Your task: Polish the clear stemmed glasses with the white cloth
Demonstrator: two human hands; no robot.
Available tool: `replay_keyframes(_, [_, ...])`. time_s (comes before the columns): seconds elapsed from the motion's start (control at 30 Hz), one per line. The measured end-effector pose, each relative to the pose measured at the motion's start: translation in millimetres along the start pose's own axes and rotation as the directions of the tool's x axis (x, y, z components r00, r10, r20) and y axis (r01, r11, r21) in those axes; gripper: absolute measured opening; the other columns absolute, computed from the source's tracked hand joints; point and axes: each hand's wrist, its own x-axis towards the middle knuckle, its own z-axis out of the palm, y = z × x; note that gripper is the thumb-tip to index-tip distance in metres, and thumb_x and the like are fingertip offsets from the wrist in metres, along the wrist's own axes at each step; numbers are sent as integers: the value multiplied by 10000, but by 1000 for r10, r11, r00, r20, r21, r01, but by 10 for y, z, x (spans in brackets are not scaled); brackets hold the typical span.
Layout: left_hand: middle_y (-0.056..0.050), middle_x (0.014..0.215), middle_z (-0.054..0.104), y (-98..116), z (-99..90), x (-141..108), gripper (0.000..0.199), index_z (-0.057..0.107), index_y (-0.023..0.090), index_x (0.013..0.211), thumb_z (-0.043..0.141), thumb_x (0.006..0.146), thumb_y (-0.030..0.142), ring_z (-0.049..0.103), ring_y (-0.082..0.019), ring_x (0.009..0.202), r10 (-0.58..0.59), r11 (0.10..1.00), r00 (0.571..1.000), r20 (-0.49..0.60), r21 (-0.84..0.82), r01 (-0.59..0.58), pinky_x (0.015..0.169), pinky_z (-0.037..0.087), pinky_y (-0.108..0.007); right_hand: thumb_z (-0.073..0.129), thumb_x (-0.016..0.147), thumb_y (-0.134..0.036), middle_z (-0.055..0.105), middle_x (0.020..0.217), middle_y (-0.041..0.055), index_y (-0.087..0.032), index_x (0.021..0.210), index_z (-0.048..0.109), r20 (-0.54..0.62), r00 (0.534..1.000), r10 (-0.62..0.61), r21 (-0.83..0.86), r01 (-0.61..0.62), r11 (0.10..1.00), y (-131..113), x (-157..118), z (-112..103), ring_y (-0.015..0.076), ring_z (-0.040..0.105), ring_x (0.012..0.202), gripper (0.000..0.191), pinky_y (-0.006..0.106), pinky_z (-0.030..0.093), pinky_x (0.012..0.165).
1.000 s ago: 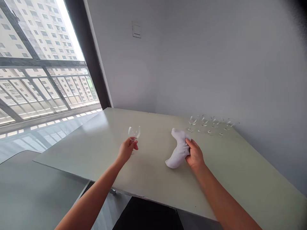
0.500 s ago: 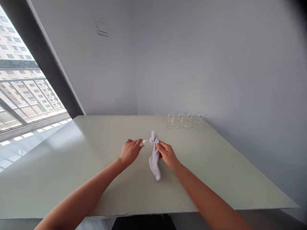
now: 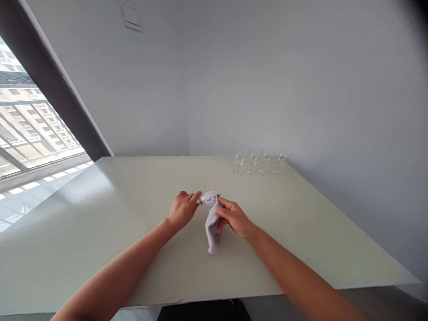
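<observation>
Tilted on its side above the table, a stemmed glass [image 3: 199, 200] has its foot end in the fingers of my left hand [image 3: 184, 207]. A pale lilac-white cloth [image 3: 213, 223] wraps around the glass's bowl, which is mostly hidden under it. My right hand [image 3: 236, 218] pinches the cloth at the bowl's rim, thumb and fingers closed on it. The loose end of the cloth hangs down below the right fingers.
Several clear stemmed glasses [image 3: 254, 161] stand upright in a row at the back right of the pale table [image 3: 143, 183]. Grey walls [image 3: 250, 80] rise behind the table. A window [image 3: 33, 116] is at the left.
The cloth has gone from beside the glass's rim to wrapped around its bowl. My right hand has turned slightly with it; my left keeps hold of the glass. The view has tipped a little.
</observation>
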Motion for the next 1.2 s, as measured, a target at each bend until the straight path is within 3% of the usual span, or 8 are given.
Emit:
replay_keyframes(0.17, [-14,669,614,26,-128,-12,314,501,209,1105,384,823,134,589,-150,643,117,993,993,22,-37,-116,748,381,-322,653,695,-342,579,651,-37,-199,1218,486,12,999,43,-238,-38,971,77,-48,60,127,556,568,568,283,475,584])
replay_keyframes(0.4, [-47,880,648,45,-197,12,386,472,277,1213,398,850,168,588,-163,812,183,983,982,-46,10,-182,878,357,-376,661,682,-380,497,604,-35,-191,839,593,-153,986,68,266,-25,964,106,76,77,95,466,511,255,233,416,471])
replay_keyframes(0.57, [-11,701,638,-10,-323,43,345,541,281,1159,476,829,355,573,-147,653,11,964,978,207,-262,45,696,429,-294,653,691,-340,520,662,-25,-192,931,617,-14,1000,-24,-152,22,988,-19,-22,-26,112,475,605,284,240,401,551])
replay_keyframes(0.7, [16,675,635,-15,-483,69,270,614,320,1033,474,812,390,562,-122,578,107,796,805,583,-536,282,531,424,-219,656,678,-333,547,718,-25,-199,906,657,127,992,-27,-388,75,919,-94,-74,-100,116,466,654,264,252,389,625])
replay_keyframes(0.83, [-35,845,657,100,-446,69,295,586,274,1078,518,801,350,582,-196,841,-91,935,975,202,-319,153,788,438,-346,663,673,-379,552,689,-11,-187,924,627,-57,998,-11,-78,7,997,-37,13,-107,120,490,611,318,251,398,569])
replay_keyframes(0.97, [-42,760,646,170,-352,56,207,600,257,1005,512,821,288,548,-204,904,51,998,997,-56,-40,-53,956,295,-441,634,705,-407,530,679,2,-182,922,602,-96,995,22,161,-7,987,3,46,-65,119,482,594,315,249,397,543])
replay_keyframes(1.1, [-17,665,622,80,-418,62,286,626,212,841,447,838,434,552,-149,692,3,978,974,228,-205,45,775,404,-325,670,684,-334,533,728,-10,-191,960,621,22,999,-38,-178,41,983,-88,-59,-79,118,464,663,314,246,385,608])
replay_keyframes(1.2, [6,650,614,44,-483,60,396,619,199,764,358,860,482,527,-111,574,123,903,816,564,-405,144,585,401,-239,688,664,-309,544,704,-20,-188,910,650,118,993,13,-298,23,954,-114,-79,-116,114,460,646,277,244,374,606])
